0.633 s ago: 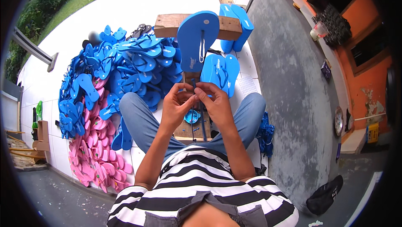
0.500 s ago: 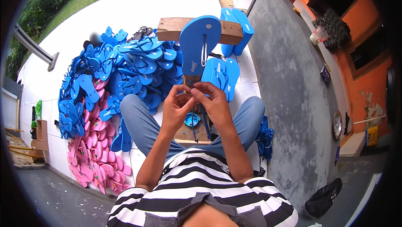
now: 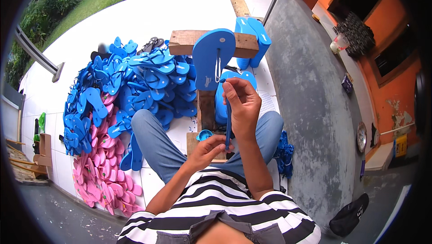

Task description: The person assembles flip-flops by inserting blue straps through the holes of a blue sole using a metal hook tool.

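Note:
A blue flip-flop strap [image 3: 228, 120] is stretched upright between my hands. My right hand [image 3: 243, 107] pinches its upper end with thumb and fingers. Lower down, the fingers of my left hand [image 3: 207, 152] are closed on the other end. Just beyond my right hand, a blue flip-flop sole [image 3: 208, 66] stands against the crossbar of a wooden stand [image 3: 182, 41]. A white loop [image 3: 218, 66] hangs from a hole in the sole. Beside my left hand sits a small blue dish [image 3: 205, 134] on the stand's wooden base [image 3: 191, 143].
Heaped blue flip-flops [image 3: 148, 75] lie on the white tiles to the left, with pink flip-flops [image 3: 105, 172] nearer me. More blue flip-flops [image 3: 253, 41] stand behind the crossbar. A bundle of blue straps [image 3: 285, 154] lies by my right knee. A black cap [image 3: 348, 214] rests on the grey floor.
My hands were together in front of the stand and have parted. The right has moved up and right with one strap end, the left down toward me with the other.

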Available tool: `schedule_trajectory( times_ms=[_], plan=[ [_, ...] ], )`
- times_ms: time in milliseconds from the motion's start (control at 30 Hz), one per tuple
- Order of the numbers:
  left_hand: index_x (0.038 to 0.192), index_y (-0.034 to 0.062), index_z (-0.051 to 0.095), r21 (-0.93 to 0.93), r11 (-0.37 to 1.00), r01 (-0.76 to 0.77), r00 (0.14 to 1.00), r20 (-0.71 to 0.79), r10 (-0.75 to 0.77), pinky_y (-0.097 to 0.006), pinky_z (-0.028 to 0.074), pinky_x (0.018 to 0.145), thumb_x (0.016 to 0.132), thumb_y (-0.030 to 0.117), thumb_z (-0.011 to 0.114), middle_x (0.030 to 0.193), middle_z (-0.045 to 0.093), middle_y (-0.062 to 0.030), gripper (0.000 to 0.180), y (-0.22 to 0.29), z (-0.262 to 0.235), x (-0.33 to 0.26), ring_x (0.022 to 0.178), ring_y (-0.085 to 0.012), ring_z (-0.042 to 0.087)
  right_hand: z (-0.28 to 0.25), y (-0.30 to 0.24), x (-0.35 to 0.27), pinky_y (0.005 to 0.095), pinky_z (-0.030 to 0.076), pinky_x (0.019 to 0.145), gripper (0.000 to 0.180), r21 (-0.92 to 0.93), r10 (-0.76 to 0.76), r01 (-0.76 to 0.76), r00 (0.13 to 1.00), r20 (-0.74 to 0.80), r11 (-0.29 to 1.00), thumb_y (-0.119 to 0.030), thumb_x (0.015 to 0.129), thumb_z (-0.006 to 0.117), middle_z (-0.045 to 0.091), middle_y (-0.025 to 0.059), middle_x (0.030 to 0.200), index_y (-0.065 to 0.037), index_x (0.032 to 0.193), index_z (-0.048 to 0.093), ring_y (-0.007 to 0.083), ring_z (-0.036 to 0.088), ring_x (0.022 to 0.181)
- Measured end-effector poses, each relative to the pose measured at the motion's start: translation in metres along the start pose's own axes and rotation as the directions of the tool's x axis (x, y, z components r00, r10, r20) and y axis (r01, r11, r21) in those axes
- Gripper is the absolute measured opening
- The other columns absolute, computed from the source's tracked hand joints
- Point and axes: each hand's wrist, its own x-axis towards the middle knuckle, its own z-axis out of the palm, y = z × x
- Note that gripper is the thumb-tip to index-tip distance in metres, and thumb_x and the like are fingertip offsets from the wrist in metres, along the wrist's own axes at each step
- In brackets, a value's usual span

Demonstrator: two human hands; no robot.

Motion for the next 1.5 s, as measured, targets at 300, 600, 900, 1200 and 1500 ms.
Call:
schedule_trajectory(
  times_ms=[300,600,900,1200,1500],
  plan=[
    [0.122,0.0002,0.058,0.389,0.904,-0.177,0.957,-0.148,0.251,-0.027,0.048,0.080,0.101,0.014,0.057,0.107,0.067,-0.0076,0.025,0.050,-0.035,0.032,0.089,-0.0109,0.060,0.002,0.003,0.005,0.0217,0.051,0.078,0.014,-0.031,-0.090,0.093,0.994,0.065,0.995,-0.007,0.090,0.073,0.068,0.0020,0.090,0.001,0.101,0.068,0.0076,0.064,0.083],
    [0.117,0.0044,0.062,0.768,0.505,-0.394,0.744,-0.056,0.666,-0.027,0.049,0.075,0.100,0.012,0.057,0.105,0.069,-0.0062,0.019,0.163,-0.042,0.086,0.090,-0.0126,0.064,-0.003,0.010,0.012,0.0222,0.049,0.072,0.012,-0.116,-0.128,0.136,0.989,0.071,0.984,-0.007,0.091,0.071,0.066,0.0021,0.093,0.000,0.100,0.070,0.0069,0.062,0.083],
    [0.119,0.0047,0.064,0.958,0.053,-0.282,0.734,0.181,0.654,-0.044,0.049,0.087,0.098,0.033,0.057,0.102,0.070,-0.0172,0.036,0.208,-0.049,0.162,0.098,-0.0362,0.066,-0.005,-0.027,0.023,0.0344,0.052,0.070,0.014,-0.653,-0.457,0.585,0.803,0.382,0.481,-0.003,0.086,0.071,0.067,0.0100,0.094,-0.003,0.100,0.072,0.0243,0.066,0.081],
    [0.109,0.0024,0.066,0.920,0.233,-0.314,0.766,0.100,0.635,-0.041,0.052,0.077,0.096,0.034,0.062,0.094,0.069,-0.0214,0.035,0.199,-0.037,0.164,0.090,-0.0357,0.069,-0.008,-0.033,0.030,0.0374,0.053,0.072,0.014,-0.673,-0.512,0.685,0.700,0.498,0.281,-0.002,0.085,0.071,0.063,0.0105,0.093,-0.003,0.099,0.071,0.0279,0.064,0.085],
    [0.109,-0.0006,0.064,0.768,0.477,-0.428,0.746,0.002,0.666,-0.031,0.051,0.073,0.095,0.021,0.065,0.089,0.069,-0.0126,0.026,0.173,-0.013,0.129,0.080,-0.0174,0.065,-0.006,-0.010,0.059,0.0313,0.047,0.091,0.044,-0.253,-0.240,0.343,0.900,0.363,0.905,-0.042,0.105,0.045,0.059,0.0081,0.116,-0.006,0.130,0.053,0.0158,0.057,0.109]
  ],
)
